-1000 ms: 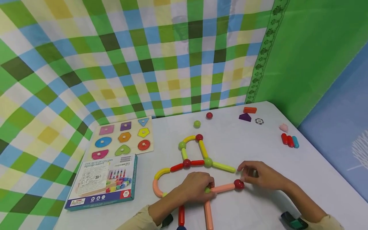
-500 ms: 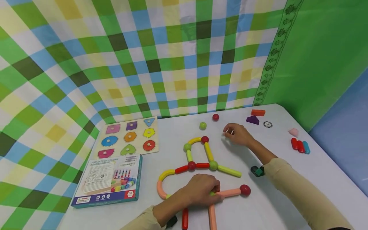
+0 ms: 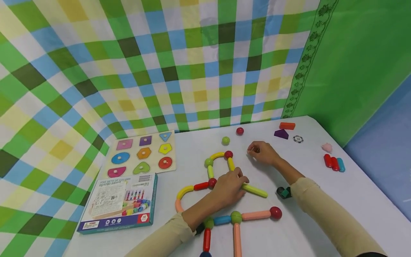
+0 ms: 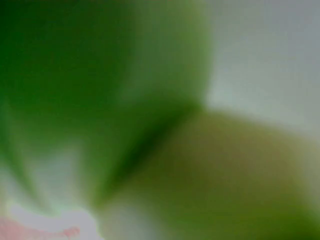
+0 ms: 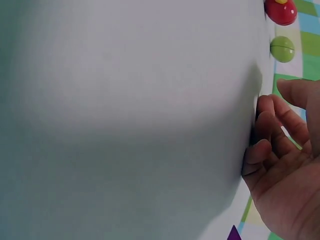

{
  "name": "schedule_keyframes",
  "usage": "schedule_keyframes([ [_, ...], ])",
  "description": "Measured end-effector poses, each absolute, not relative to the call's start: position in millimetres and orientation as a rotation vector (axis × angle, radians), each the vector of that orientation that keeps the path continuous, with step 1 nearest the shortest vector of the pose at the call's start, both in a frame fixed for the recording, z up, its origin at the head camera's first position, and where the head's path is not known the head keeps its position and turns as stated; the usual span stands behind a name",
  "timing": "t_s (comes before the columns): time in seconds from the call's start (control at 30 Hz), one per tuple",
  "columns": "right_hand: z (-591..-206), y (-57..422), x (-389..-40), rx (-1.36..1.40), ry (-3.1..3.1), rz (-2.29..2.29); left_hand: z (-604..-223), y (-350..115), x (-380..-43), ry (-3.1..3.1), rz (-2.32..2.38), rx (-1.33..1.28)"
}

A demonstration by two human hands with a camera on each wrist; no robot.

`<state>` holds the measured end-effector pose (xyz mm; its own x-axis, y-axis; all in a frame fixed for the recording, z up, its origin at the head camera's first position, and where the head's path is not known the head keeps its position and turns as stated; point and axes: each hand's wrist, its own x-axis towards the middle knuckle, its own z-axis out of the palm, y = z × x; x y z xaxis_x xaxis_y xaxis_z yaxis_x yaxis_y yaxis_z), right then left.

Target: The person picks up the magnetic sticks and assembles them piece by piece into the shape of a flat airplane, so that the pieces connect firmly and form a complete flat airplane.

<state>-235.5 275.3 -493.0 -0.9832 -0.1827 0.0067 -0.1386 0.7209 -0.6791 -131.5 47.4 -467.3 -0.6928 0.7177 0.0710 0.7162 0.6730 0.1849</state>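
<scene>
A stick figure of magnetic rods and balls lies on the table. My left hand (image 3: 228, 187) grips its upper joint, where a green ball is hidden under the fingers; a lime rod (image 3: 256, 191) juts out to the right between thumb and forefinger. Below, the lower green ball (image 3: 236, 217) joins a blue rod (image 3: 222, 220) and salmon rods (image 3: 256, 215), one ending in a red ball (image 3: 275, 213). Only green blurs fill the left wrist view. My right hand (image 3: 264, 153) rests at the tabletop right of the figure's top, fingers loosely curled around nothing.
A loose green ball (image 3: 226, 140) and red ball (image 3: 240, 131) lie behind the figure. On the left are a shape puzzle board (image 3: 154, 167) and a boxed toy (image 3: 117, 203). Small pieces, including a purple block (image 3: 281, 134) and red capsules (image 3: 328, 160), sit at right.
My left hand has left the lower green ball and moved up to the upper joint. The right hand went from beside the lime rod's end to farther back, then stayed nearly still.
</scene>
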Motion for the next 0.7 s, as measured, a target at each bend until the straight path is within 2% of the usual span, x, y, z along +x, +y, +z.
schedule_keyframes([
  [0.33, -490, 288, -216, -0.280, 2.754, -1.195, -466, 55, -139, 2.862, 0.072, 1.192],
  [0.7, -471, 326, -103, -0.587, 2.382, -1.134, -464, 52, -140, 2.847, 0.108, 1.166],
])
